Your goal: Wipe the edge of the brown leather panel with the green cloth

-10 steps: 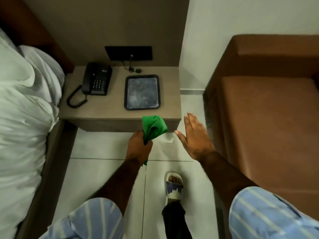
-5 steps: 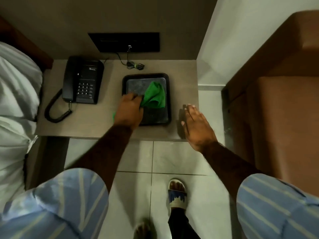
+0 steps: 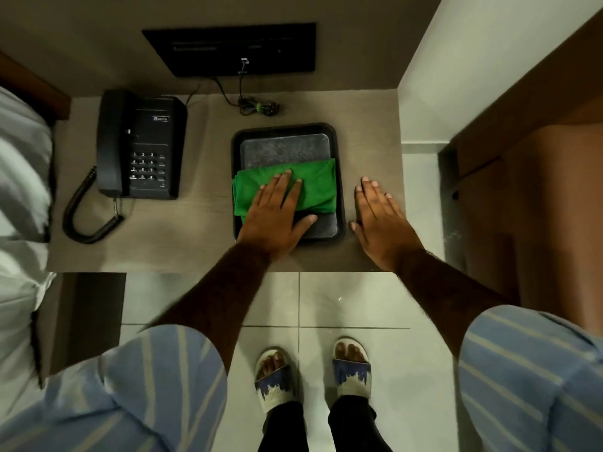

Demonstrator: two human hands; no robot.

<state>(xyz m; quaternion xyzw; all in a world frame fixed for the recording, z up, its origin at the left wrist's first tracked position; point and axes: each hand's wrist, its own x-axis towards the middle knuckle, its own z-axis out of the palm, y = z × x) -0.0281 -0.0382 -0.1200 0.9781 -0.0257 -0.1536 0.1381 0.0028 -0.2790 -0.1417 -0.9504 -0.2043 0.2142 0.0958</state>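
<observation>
The green cloth (image 3: 318, 187) lies spread across the middle of a black tray (image 3: 341, 177) on the bedside table (image 3: 202, 230). My left hand (image 3: 277, 220) presses flat on the cloth's left part, fingers stretched out over it. My right hand (image 3: 380, 223) rests flat and empty on the table top, just right of the tray. A brown leather seat (image 3: 538, 207) stands at the right, apart from both hands. A brown headboard strip (image 3: 32, 83) shows at the upper left behind the bed.
A black corded phone (image 3: 140, 145) sits on the table's left half. A black wall panel (image 3: 235, 48) with a bundled cable (image 3: 257, 107) is behind the tray. White bedding (image 3: 19, 190) fills the left edge. My sandalled feet (image 3: 313, 373) stand on tiled floor.
I stepped up to the bedside table. My left hand carried the bunched cloth onto the tray and flattened it out. My right hand came down onto the table top.
</observation>
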